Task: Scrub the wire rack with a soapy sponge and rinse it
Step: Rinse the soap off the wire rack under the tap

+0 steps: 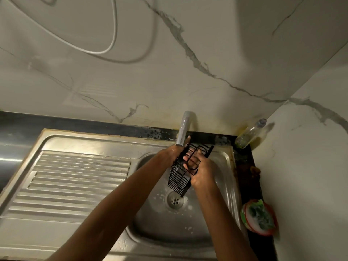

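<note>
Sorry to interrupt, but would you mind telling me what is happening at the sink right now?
A person is holding a black wire rack over the steel sink, just under the tap. The left hand supports the rack from its far side, and the right hand grips its near side with fingers through the wires. Neither hand holds the sponge: the soapy green sponge sits in a red dish on the counter to the right, with a soap bottle in the corner. It looks like the rinsing stage.

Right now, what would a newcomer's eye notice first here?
Two hands, the left hand and right hand, hold a black wire rack under the tap, above the steel sink. A soapy green sponge lies in a red dish on the right.
</note>
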The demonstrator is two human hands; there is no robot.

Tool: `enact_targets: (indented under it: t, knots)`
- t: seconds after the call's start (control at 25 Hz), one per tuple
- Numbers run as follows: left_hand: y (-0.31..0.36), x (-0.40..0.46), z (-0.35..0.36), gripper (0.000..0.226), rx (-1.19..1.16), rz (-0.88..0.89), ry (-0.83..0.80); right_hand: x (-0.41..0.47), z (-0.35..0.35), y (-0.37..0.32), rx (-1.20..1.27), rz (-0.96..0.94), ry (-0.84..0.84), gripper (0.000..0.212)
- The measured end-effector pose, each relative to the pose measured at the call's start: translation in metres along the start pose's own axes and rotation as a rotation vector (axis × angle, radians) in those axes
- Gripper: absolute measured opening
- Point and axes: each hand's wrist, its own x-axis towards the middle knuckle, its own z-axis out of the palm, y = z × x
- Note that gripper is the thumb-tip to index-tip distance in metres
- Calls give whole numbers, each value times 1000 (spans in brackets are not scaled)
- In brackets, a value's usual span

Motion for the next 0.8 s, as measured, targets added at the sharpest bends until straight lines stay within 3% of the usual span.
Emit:
enact_targets:
  t: [0.12, 0.16, 0.28, 0.48, 0.68, 0.8]
  knots:
    - [-6, 9, -11, 88, -42, 71, -12, 3, 6, 4, 48, 36, 59, 21]
    - [-9, -4, -11, 90, -9, 70, -15, 4, 6, 5, 66, 45, 83, 24]
    - [-16, -54, -13, 55, 60, 87, -50, 2, 5, 6, 115, 14, 98, 42]
    - [-33, -97, -11, 58, -58, 46, -91, 2, 0, 3, 119, -15, 130, 47]
    - [-41, -61, -8, 57, -103, -17, -16, -10, -3, -9, 135, -11, 48, 43]
    - [-62, -21, -18, 46, -64, -48, 53, -13, -8, -12, 144, -30, 38, 40]
